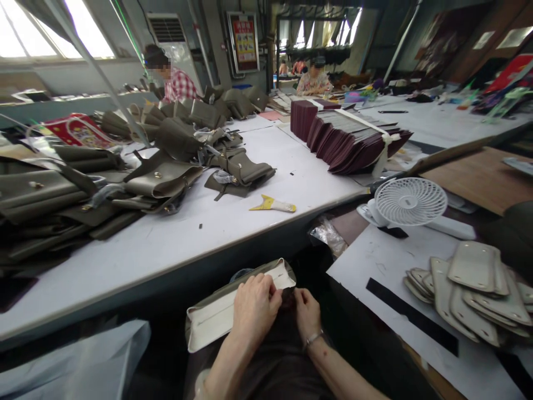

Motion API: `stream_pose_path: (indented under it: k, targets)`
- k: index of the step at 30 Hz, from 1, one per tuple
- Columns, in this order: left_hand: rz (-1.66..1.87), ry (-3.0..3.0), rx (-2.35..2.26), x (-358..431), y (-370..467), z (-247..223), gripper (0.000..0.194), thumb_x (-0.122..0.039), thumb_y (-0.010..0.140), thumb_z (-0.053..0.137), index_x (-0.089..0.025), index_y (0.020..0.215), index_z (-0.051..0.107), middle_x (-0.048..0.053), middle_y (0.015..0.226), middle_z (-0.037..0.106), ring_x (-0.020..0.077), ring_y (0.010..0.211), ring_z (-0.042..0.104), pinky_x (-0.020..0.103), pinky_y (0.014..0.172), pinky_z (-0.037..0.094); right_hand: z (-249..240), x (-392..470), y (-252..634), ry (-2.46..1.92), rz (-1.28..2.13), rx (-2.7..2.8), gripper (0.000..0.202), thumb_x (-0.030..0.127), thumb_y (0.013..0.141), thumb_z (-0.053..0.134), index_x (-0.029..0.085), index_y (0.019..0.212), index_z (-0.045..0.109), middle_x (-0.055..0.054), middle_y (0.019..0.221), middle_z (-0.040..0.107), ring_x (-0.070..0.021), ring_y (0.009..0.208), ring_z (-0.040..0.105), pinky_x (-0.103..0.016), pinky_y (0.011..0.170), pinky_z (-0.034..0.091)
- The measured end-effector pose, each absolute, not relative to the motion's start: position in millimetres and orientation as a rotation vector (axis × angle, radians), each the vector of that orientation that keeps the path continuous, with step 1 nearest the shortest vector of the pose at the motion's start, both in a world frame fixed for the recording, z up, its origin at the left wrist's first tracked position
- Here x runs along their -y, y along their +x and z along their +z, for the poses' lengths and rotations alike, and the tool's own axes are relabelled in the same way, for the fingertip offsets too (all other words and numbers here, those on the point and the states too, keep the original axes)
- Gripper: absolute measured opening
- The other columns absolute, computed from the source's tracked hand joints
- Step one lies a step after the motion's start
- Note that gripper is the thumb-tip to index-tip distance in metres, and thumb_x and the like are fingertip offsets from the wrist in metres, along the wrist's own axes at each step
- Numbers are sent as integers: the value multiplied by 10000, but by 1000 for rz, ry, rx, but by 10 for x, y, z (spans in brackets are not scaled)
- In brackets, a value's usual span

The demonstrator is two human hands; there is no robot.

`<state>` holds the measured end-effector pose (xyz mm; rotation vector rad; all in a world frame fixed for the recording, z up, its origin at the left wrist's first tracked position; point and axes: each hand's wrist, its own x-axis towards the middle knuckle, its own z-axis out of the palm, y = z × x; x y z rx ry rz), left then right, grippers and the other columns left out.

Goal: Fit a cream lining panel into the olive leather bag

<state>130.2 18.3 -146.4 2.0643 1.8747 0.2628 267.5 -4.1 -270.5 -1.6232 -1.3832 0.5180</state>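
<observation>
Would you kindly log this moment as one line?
left hand: on cream panel | right hand: beside panel's end, hold unclear | right side: white fan, pale pieces

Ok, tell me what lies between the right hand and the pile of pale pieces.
In the head view, a black strip lies on the white surface, with a dark gap nearer the right hand.
</observation>
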Motion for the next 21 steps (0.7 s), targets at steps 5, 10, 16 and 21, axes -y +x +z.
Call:
stream_pose_path:
  k: [5,10,16,21]
  targets:
    - [269,2083,-1903,-138,1317,-1470,182,-287,883,542,-215,720,577,3,806,653,197,834,587,322,695,317,-2388,293,2871,-1258,441,1641,285,171,978,446,189,1200,625,-82,1196,631,-213,1152,581,-391,997,513]
    - [258,2123,-1934,-96,1337,-1462,175,-285,898,517,-212,750,574,7,818,652,205,848,591,326,695,323,-2186,316,2846,-1029,132,2008,540,-17,904,415,129,1423,448,-140,1353,543,-266,1338,424,-481,1074,460]
    - [244,2180,-1961,-37,1364,-1450,175,-243,908,483,-207,756,562,16,811,648,223,826,596,340,692,345,-2133,292,2745,-1152,-78,2114,498,3,872,388,40,1356,498,-172,1299,590,-291,1304,461,-517,1045,487]
    - [296,2228,-1962,23,1370,-1467,177,-212,934,430,-195,821,565,39,823,644,232,829,603,352,731,377,-2040,310,2703,-1174,-87,2104,463,17,853,407,22,1295,546,-184,1234,622,-294,1224,526,-511,1018,508]
